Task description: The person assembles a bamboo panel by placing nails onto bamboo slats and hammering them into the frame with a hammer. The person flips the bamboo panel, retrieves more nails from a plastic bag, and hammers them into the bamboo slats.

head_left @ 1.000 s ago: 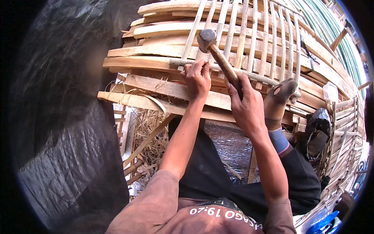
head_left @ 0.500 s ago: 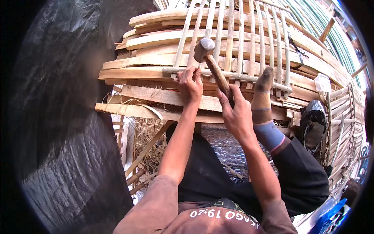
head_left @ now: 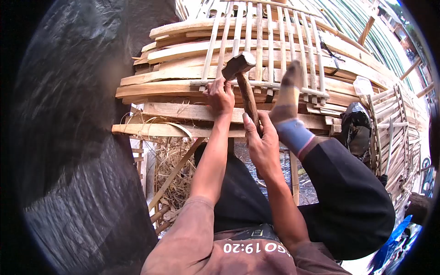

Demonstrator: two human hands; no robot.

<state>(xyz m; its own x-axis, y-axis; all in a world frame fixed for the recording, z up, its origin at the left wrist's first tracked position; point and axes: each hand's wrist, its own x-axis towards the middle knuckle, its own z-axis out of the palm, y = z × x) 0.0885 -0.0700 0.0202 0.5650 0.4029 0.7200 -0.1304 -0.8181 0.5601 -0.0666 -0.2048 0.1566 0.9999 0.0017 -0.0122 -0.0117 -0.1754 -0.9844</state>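
A hammer (head_left: 248, 98) with a wooden handle and a heavy metal head is gripped in my right hand (head_left: 264, 144), its head raised over the slats. Just behind the head, my left hand (head_left: 220, 97) has its fingers pinched together at the left part of a thin bamboo crossbar (head_left: 279, 86). Whatever those fingers hold is too small or hidden to make out. The crossbar runs across the near ends of several bamboo slats (head_left: 259, 43), forming a frame that lies on stacked boards. My socked foot (head_left: 289, 98) rests by the crossbar, right of the hammer.
Long wooden boards (head_left: 183, 110) are stacked beneath the frame. Black sheeting (head_left: 73, 137) hangs at the left, with dry straw (head_left: 172, 169) below the boards. To the right are a black plastic bag (head_left: 356, 130), a clear plastic cup (head_left: 363, 85) and a slatted bamboo panel (head_left: 396, 123).
My right hand and the hammer have shifted left, and the hammer head has turned. The foot and the slatted frame have also moved left. My left hand keeps its pinch at the crossbar.
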